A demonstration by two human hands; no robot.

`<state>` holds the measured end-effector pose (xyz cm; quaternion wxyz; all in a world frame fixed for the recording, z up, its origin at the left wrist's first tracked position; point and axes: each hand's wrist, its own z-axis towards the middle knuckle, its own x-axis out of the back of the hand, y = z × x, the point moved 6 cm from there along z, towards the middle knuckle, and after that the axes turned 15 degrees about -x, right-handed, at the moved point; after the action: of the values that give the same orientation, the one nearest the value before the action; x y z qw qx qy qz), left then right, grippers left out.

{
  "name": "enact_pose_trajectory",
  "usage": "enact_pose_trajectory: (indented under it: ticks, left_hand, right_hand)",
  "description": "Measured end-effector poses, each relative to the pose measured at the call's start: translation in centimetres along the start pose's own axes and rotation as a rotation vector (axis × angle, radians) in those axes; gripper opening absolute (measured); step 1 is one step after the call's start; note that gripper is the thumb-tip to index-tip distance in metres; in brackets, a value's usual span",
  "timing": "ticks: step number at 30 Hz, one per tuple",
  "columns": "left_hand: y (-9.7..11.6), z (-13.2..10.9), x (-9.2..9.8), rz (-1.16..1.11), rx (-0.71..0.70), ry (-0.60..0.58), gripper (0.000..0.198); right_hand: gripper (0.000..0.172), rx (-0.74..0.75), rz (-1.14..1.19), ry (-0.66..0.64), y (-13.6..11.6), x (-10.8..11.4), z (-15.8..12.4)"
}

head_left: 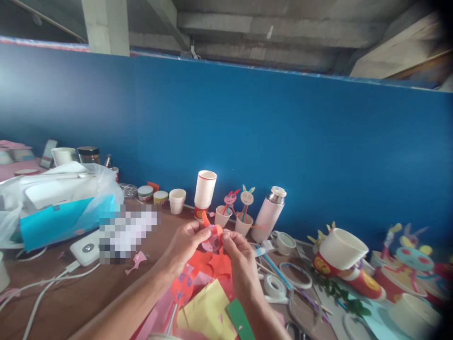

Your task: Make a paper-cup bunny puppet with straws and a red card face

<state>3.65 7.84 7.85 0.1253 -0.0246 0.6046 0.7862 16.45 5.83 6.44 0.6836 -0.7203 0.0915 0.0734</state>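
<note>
Both hands meet over the middle of the table, holding a small pink paper face (211, 243) with orange paper ears standing up from its top. My left hand (188, 241) pinches the left ear side between thumb and fingers. At the right ear, my right hand (239, 248) has its thumb and fingers closed on the orange paper. Under the hands lie red paper pieces (221, 265), yellow sheets (207, 311) and a green piece (240, 318). An orange paper face (181, 289) with blue drawn features is at the lower left of them.
Behind the hands stand a cup stack (205, 189), two small cups with paper rabbit figures (247, 197) and a pink thermos (269, 215). Tape (274, 285), sticks and cups lie right. A power bank (85, 248), cables and a plastic bag (102, 182) are left.
</note>
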Motion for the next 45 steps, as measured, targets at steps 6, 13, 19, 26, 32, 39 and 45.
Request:
enact_pose_trajectory:
  ticks: [6, 13, 19, 26, 32, 39, 45]
  left_hand:
    - [0.6, 0.1, 0.2, 0.007, -0.042, -0.040, 0.024]
    - [0.4, 0.1, -0.2, 0.106, -0.080, -0.087, 0.023]
    - [1.0, -0.5, -0.9, 0.120, -0.062, -0.091, 0.023]
    - [1.9, -0.9, -1.3, 0.131, -0.073, -0.094, 0.021]
    - [1.0, -0.6, -1.0, 0.102, -0.053, -0.119, 0.020]
    - [1.6, -0.3, -0.5, 0.093, -0.112, -0.105, 0.016]
    - [1.8, -0.3, -0.2, 0.128, -0.108, -0.071, 0.015]
  right_hand:
    - [0.021, 0.027, 0.088, 0.031, -0.9, 1.7, 0.5]
    - [0.021, 0.070, 0.033, 0.012, -2.0, 2.4, 0.8]
    - [0.021, 0.068, -0.024, 0.002, -2.1, 2.2, 0.8]
    - [0.017, -0.004, 0.010, -0.027, -1.2, 2.2, 1.2]
    - [0.019, 0.015, 0.034, -0.034, -1.9, 2.3, 0.8]
    - [0.013, -0.097, 0.038, -0.218, -1.2, 1.1, 0.4]
    - [0.015, -0.113, -0.060, -0.223, -1.1, 0.4, 0.1]
